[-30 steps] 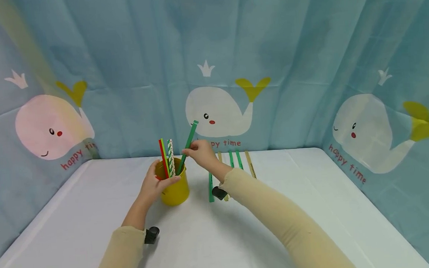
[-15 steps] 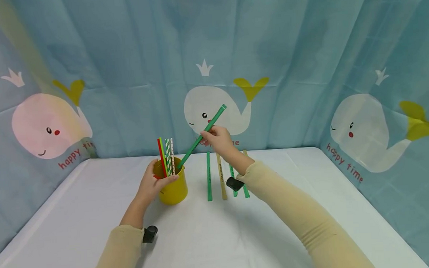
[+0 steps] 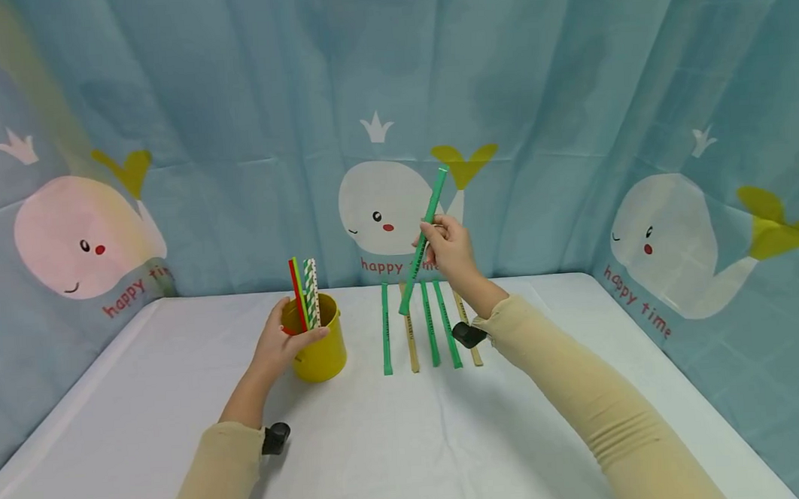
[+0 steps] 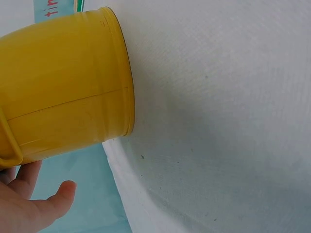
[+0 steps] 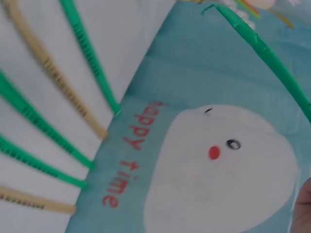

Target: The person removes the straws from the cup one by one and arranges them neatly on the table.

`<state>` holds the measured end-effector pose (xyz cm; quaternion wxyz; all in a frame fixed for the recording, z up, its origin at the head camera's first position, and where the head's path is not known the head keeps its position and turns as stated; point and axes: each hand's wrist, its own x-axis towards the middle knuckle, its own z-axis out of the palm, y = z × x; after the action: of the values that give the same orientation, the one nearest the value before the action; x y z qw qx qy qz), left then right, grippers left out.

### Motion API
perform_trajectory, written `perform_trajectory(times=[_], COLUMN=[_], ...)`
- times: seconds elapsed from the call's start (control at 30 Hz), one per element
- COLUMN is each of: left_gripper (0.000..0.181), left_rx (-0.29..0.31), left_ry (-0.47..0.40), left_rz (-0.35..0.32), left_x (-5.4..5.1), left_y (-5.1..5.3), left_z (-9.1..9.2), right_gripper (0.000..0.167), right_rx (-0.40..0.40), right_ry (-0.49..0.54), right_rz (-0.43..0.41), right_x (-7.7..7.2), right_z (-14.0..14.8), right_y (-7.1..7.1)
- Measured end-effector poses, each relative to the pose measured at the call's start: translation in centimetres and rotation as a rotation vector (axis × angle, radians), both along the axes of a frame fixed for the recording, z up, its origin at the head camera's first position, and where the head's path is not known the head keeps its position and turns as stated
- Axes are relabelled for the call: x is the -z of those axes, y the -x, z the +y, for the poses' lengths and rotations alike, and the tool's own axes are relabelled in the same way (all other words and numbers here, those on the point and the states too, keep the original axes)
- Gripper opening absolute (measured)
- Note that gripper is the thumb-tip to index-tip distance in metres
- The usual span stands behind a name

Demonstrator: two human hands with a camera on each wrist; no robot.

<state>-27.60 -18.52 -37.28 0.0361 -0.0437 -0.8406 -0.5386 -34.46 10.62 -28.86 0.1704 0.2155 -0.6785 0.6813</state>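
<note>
My left hand (image 3: 276, 349) holds the side and rim of a yellow bucket (image 3: 324, 357), with the thumb along its near rim. Inside stand several straws: a red one (image 3: 298, 294), a lime one, and green-striped and dotted ones (image 3: 311, 288). Raised above the table, my right hand (image 3: 454, 251) pinches a green wrapped straw (image 3: 417, 262), tilted with its top to the right. The right wrist view shows that straw (image 5: 266, 53) in part and only an edge of the hand (image 5: 303, 209). Fingers of the left hand (image 4: 30, 206) appear below the bucket in the left wrist view.
Right of the bucket, several wrapped straws lie side by side on the white table (image 3: 383, 446): green ones (image 3: 386, 333) and tan ones (image 3: 413, 347). A blue curtain (image 3: 532, 69) printed with whales hangs behind the table and along both sides.
My right hand has drawn the green wrapped straw out of the bucket and moved it right, over the row of straws. The left hand still holds the bucket.
</note>
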Motion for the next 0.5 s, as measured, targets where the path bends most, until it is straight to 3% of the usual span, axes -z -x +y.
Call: perform_trajectory(times=[0.13,0.23,0.5], left_gripper=[0.096,0.097,0.097], left_rx=[-0.003,-0.007,-0.005], left_ry=[0.009,0.017,0.018], left_rz=[-0.006,-0.016,-0.015], left_x=[0.0,0.1,0.1], left_y=[-0.1,-0.1,0.0], left_z=[-0.1,-0.1,-0.2], right_gripper=[0.025,0.032,0.046], right_rx=[0.044,0.078,0.072], right_ry=[-0.029,-0.08,-0.312], right_rz=[-0.001,-0.049,-0.194], right_x=[1.1,2.0,3.8], right_z=[1.3,2.4,5.3], right_y=[0.6,1.0,1.7])
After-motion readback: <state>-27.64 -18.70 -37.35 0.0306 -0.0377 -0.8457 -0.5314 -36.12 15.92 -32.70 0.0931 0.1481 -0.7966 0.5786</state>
